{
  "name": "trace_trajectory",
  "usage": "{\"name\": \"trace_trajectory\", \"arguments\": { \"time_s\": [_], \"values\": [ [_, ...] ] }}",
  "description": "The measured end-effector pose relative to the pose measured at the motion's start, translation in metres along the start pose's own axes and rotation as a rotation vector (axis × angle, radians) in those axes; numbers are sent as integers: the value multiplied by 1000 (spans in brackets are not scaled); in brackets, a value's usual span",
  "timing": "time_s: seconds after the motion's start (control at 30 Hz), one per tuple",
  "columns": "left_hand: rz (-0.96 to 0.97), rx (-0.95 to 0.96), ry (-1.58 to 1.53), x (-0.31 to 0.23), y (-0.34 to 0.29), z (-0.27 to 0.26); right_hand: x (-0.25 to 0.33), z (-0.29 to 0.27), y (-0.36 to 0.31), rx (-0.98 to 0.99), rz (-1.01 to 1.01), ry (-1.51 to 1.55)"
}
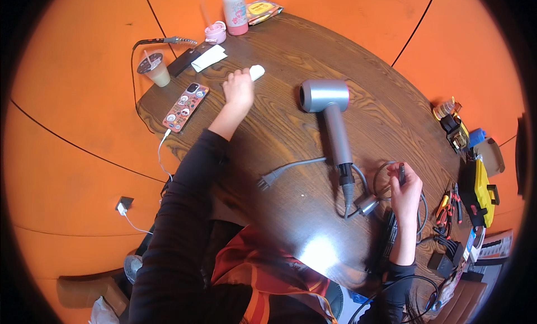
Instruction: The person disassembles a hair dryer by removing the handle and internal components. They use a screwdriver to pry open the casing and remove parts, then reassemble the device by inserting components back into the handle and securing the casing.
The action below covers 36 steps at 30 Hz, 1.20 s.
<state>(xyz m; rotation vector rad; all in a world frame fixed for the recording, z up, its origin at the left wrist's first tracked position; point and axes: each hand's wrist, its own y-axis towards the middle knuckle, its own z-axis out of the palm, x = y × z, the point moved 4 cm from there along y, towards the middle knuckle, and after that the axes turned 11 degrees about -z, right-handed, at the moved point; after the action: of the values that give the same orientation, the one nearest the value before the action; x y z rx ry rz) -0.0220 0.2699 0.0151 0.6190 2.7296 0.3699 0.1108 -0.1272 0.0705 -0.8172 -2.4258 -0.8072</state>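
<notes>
My left hand (238, 89) reaches to the far left part of the table, its fingers curled closed on a small white piece (257, 73) that looks like folded tissue. At the right, my right hand (406, 189) pinches a short dark rod-like piece (401, 174); its lower end is hidden in the fingers. Between the hands lies a grey hair dryer (335, 120), its head away from me and the handle pointing toward me. The dryer's cord loops beside my right hand, with an inline block (367, 205) on it. Its plug (264, 182) rests on the wood left of the handle.
On the left are a phone (186, 107) on a charging cable, a drink cup (155, 70) and white paper (210, 58). A tumbler (235, 13) and a pink cup (215, 33) stand at the far edge. Pliers (446, 209) and a yellow toolbox (482, 192) line the right side.
</notes>
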Motion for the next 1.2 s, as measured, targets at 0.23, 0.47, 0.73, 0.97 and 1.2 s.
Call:
{"name": "trace_trajectory", "arguments": {
  "time_s": [0.23, 0.47, 0.73, 0.97, 1.2],
  "values": [
    [-27, 1215, -1956, -75, -90, -51, 28, -8, 5, 15, 255, 603],
    [-50, 1482, -1926, -136, -178, -74, 50, 4, 7, 59, 271, 753],
    [17, 1430, -1751, -126, -180, -71, 61, 19, 12, 108, 181, 601],
    [-196, 1719, -1835, -116, -179, -65, 56, 2, 16, 53, 215, 619],
    [-141, 1563, -1709, -116, -168, -59, 24, -7, 20, 77, 211, 480]
  ]
}}
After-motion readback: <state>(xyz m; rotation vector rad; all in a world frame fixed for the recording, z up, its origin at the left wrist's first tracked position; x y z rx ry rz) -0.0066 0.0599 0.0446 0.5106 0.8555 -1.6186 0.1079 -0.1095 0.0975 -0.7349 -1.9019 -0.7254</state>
